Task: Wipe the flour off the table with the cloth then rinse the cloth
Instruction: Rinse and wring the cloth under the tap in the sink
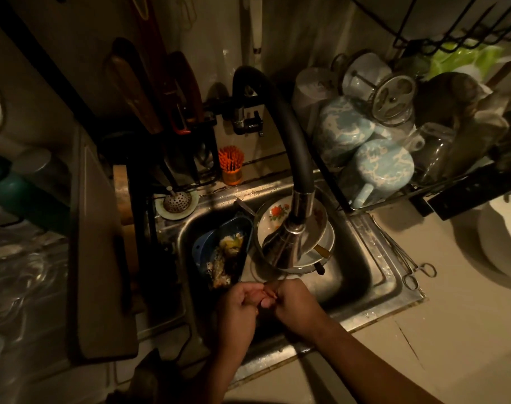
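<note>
— How far along?
— Left hand (236, 309) and right hand (296, 307) meet, fingers curled, under the tap (286, 243) over the sink (376, 275).
— Gripping the cloth?
— Cannot tell (too dark). Likely the rinsing stage, with wiping done.

A pale counter (452, 330) carries a steel sink (373, 284) sunk into its top. Just right of the sink's rim lie metal scissors-like tools (417, 272), touching the counter. Farther right stands a white bowl (502, 243). Behind the sink to the right sits a black dish rack (452, 193) loaded with cups. Behind the sink stands an orange brush (231, 166) in a holder. At its back left corner, a perforated strainer (177, 202) rests on a small dish. A thin crack (408, 342) runs through the counter near the sink's front right corner.
</note>
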